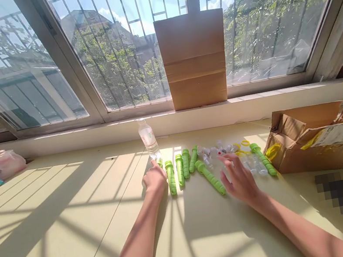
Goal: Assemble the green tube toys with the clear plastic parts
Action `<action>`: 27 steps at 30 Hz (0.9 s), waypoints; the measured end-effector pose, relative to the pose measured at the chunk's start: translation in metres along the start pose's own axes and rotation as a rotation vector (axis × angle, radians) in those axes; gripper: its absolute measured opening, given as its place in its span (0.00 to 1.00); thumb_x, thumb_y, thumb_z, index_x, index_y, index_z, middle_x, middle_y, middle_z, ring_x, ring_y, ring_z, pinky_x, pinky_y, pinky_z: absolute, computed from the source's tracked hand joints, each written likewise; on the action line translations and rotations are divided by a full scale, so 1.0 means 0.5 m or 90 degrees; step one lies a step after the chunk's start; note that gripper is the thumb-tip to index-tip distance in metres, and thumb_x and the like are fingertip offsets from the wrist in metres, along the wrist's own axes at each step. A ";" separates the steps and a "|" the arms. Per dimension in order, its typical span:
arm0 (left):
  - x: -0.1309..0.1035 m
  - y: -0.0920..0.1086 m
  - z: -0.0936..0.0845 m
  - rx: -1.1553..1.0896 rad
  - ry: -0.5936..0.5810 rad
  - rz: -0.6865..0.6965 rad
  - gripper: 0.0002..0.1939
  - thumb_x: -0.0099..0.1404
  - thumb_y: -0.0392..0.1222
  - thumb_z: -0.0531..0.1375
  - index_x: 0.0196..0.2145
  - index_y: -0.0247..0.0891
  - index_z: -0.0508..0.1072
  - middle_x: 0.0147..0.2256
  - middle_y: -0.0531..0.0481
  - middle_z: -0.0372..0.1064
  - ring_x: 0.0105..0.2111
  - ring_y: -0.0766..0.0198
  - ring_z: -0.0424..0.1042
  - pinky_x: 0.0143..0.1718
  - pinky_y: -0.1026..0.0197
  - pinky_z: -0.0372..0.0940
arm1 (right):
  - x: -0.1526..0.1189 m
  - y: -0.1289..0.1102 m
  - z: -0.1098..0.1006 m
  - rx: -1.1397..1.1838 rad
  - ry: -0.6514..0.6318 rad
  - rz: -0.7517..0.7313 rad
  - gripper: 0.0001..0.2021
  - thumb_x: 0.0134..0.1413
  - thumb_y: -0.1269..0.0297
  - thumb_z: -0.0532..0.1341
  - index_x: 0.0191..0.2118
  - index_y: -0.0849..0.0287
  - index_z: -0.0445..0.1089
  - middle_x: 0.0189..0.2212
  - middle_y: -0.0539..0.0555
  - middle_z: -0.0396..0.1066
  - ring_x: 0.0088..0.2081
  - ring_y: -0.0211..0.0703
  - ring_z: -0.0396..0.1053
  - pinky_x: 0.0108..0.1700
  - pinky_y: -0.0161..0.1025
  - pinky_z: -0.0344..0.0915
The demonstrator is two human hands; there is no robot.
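Head view: Beneath a sunlit window (123, 61), a person's left hand (155, 180) is resting just in front of a clear bottle (148, 139), its fingers bending at a green tube (160, 163) that the hand is mostly hiding; whether they are grasping it, one cannot tell. Four more green tubes (180, 171) are lying side by side on the pale surface (83, 215) to the right of that hand, while a slanted green tube (212, 179) is pointing its near end toward the right hand (240, 177). That hand is hovering, fingers released and spread, beside small clear plastic pieces (211, 153); contact is hard to make out. Beyond it, clear cylinders (259, 165) and one last green tube (263, 159) are lying near an open cardboard box (322, 155), with yellow rings (245, 143) sitting close by. Behind everything, a cardboard sheet (195, 60) is standing against the window.
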State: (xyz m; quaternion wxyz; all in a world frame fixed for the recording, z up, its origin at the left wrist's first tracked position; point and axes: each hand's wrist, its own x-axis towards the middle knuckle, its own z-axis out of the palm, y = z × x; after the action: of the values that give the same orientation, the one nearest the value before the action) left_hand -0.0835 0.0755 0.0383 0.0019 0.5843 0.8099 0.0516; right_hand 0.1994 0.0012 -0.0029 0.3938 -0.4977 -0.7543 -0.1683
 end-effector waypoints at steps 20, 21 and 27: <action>-0.016 0.017 -0.001 0.035 0.037 0.047 0.21 0.70 0.45 0.51 0.54 0.28 0.64 0.37 0.33 0.75 0.42 0.46 0.76 0.40 0.55 0.66 | -0.006 -0.008 0.002 0.011 -0.174 -0.017 0.13 0.64 0.66 0.52 0.47 0.54 0.72 0.34 0.53 0.76 0.30 0.41 0.71 0.29 0.34 0.59; -0.015 0.017 -0.001 0.035 0.039 0.046 0.22 0.70 0.46 0.50 0.54 0.27 0.64 0.38 0.33 0.75 0.42 0.46 0.76 0.39 0.55 0.66 | -0.007 -0.009 0.002 0.016 -0.185 -0.024 0.12 0.64 0.65 0.53 0.48 0.54 0.71 0.33 0.53 0.76 0.30 0.42 0.72 0.29 0.35 0.59; -0.033 0.030 -0.010 0.032 0.186 0.084 0.22 0.72 0.47 0.46 0.54 0.31 0.67 0.43 0.34 0.72 0.44 0.48 0.72 0.38 0.56 0.66 | -0.015 -0.020 0.006 0.032 -0.254 -0.038 0.16 0.59 0.61 0.59 0.52 0.55 0.68 0.31 0.53 0.77 0.29 0.44 0.73 0.29 0.36 0.58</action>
State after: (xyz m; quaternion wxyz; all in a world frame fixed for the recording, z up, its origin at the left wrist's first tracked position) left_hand -0.0644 0.0641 0.0435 -0.1337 0.6225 0.7624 0.1155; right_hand 0.1911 -0.0061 -0.0091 0.2437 -0.4889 -0.8355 -0.0592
